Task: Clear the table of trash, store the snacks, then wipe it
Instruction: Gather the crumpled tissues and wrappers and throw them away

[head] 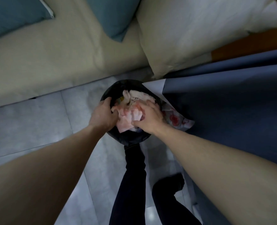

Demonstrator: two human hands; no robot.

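We had our right hand spread flat on the crumpled wrappers directly beneath it, while our left hand gripped the bin at its left rim.

Bin liner black. Crumpled paper white with pink-red stains. Wrapper pale, red round prints. Tablecloth dark blue. Sofa beige, cushions teal. Floor grey tile. Trousers black.

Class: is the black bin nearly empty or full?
Full: crumpled paper heaps to the rim of the bin, pressed by the right hand.
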